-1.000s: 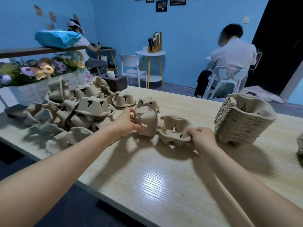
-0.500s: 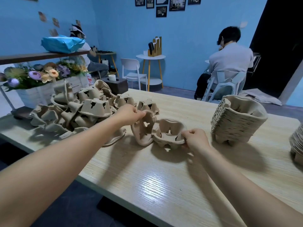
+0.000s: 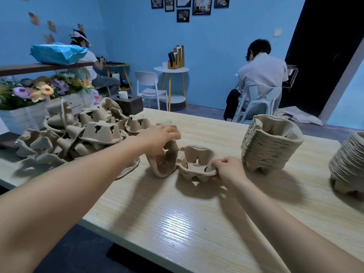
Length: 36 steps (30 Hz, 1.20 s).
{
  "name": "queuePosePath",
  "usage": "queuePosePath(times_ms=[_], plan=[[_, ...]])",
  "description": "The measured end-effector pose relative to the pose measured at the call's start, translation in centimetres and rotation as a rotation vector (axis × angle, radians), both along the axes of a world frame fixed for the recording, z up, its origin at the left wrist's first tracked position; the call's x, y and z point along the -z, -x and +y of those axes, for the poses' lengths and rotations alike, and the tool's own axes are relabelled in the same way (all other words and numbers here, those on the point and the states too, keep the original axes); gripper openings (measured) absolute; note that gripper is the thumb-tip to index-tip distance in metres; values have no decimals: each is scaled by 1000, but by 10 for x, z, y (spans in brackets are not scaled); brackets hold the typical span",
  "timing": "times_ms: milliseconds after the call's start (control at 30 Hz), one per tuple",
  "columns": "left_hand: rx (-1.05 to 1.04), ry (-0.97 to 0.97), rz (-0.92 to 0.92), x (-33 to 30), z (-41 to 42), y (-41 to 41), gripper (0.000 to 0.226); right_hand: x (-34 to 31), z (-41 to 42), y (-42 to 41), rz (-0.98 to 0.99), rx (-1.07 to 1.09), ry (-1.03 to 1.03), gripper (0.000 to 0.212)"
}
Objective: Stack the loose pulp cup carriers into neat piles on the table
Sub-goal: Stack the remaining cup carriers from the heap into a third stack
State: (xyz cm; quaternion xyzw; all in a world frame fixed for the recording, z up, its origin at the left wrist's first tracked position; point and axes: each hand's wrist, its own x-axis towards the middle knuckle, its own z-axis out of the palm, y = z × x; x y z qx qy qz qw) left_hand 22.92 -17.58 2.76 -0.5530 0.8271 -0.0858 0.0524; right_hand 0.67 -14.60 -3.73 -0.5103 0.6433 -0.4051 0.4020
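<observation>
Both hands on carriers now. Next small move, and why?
Probably tip the tilted carrier in the left hand upright and nest it into the carrier the right hand steadies on the table: they sit side by side, one on edge, one cup-side up.

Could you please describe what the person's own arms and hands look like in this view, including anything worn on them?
Both forearms are bare right to the picture's edges, with no sleeve showing. The left hand and right hand wear no gloves, and no watch, bracelet or ring shows on either wrist or on the fingers in view. No markings or tattoos are visible on either arm.
</observation>
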Motion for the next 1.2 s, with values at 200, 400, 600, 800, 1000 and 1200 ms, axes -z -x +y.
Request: queuePosePath(times_ms=[200, 400, 600, 800, 1000, 1200], plan=[[-35, 93, -91, 3, 0, 4, 29, 3, -1, 4, 2, -10, 3, 24], [-287, 93, 445, -17, 11, -28, 9, 2, -2, 4, -9, -16, -1, 23], [-427, 19, 1318, -38, 33, -24, 11, 0, 2, 4, -27, -26, -2, 21], [-432, -396, 1677, -34, 56, 22, 6, -3, 5, 2, -25, -7, -9, 22], [-483, -405, 1601, -7, 57, 41, 15, -5, 7, 5, -33, 18, -39, 36], [-516, -320, 1409, -5, 53, 37, 16, -9, 9, 1, -465, 46, -110, 31]])
